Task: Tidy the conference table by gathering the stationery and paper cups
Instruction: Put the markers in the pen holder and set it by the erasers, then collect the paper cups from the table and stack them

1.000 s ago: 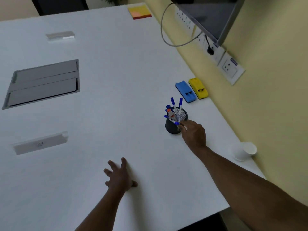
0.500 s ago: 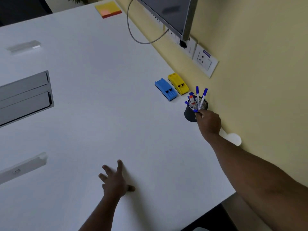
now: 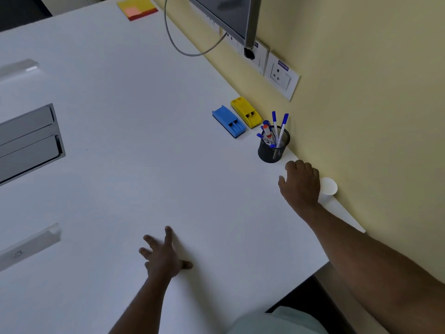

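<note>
We are bracing ourselves with our left hand (image 3: pixel 166 256), which is lying flat on the white table (image 3: pixel 125 121) with its fingers spread and nothing under them, most likely so that we can lean across toward the wall side. Our right hand (image 3: pixel 301 184) is hovering low near the far edge with its fingers loosely curled downward and holding nothing; whether the fingertips are touching the tabletop we cannot tell. It is sitting between two of the things we are gathering: the black mesh pen holder (image 3: pixel 273 148), standing upright just beyond the knuckles with its blue-capped pens (image 3: pixel 280 126) fanning out, and the white paper cup (image 3: pixel 327 189), which is partly hidden behind the hand and resting against the yellow wall. The blue eraser (image 3: pixel 228 121) and the yellow eraser (image 3: pixel 246 112) are lying side by side just past the holder, parallel to each other, which suggests we are lining the stationery up along this edge. The sticky notes (image 3: pixel 137 7) are sitting well apart at the far end. The cup seems the likeliest next thing to take.
</note>
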Available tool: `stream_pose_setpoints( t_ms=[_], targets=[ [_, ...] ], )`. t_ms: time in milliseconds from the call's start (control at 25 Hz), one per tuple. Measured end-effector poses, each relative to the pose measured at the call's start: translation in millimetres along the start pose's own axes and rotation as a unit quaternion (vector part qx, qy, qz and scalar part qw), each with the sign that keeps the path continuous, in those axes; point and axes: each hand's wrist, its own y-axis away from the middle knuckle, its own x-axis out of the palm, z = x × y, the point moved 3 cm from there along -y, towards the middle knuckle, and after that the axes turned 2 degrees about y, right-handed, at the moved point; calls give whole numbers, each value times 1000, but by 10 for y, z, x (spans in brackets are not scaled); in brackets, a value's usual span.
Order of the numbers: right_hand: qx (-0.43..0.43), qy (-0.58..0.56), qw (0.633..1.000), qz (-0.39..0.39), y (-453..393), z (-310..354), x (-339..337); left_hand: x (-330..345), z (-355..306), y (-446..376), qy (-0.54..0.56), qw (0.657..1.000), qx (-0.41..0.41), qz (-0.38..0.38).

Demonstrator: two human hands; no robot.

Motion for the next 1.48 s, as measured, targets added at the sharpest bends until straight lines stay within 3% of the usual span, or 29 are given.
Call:
stream_pose_setpoints(
  t_ms=[120,360,560,680,760,840,880,1000,1080,1160,1240,1280,1400,1480],
  targets=[
    [-41,98,991,77,33,-230,3,0,-1,11,1,1000,1,1],
    [22,155,971,180,18,-512,-54,7,16,12,-7,1000,-3,1],
    [100,43,960,259,120,-651,-4,6,5,23,3,1000,-13,3],
    [91,-26,967,237,109,-640,-54,10,15,50,1,1000,-17,5],
    [117,-155,957,214,67,-496,-123,-4,27,80,-7,1000,-17,5],
    [174,-344,903,191,48,-226,-206,-18,4,138,-19,1000,-13,-15],
    [204,-450,848,192,78,-43,-238,-19,-45,184,-17,999,0,-36],
    [270,-706,601,260,347,662,-255,-61,-325,370,139,985,69,-69],
    [290,-756,498,312,617,1080,-238,-119,-525,511,338,936,89,-29],
    [298,-764,430,379,894,1441,-234,-174,-610,615,549,834,49,18],
    [282,-752,398,444,1126,1708,-274,-230,-615,691,679,733,9,21],
    [271,-744,392,468,1218,1803,-303,-256,-588,706,704,710,2,2],
    [206,-708,429,521,1400,1988,-350,-335,-387,733,699,710,6,-85],
    [139,-652,518,536,1436,2047,-345,-369,-195,733,672,731,4,-120]
  ],
)
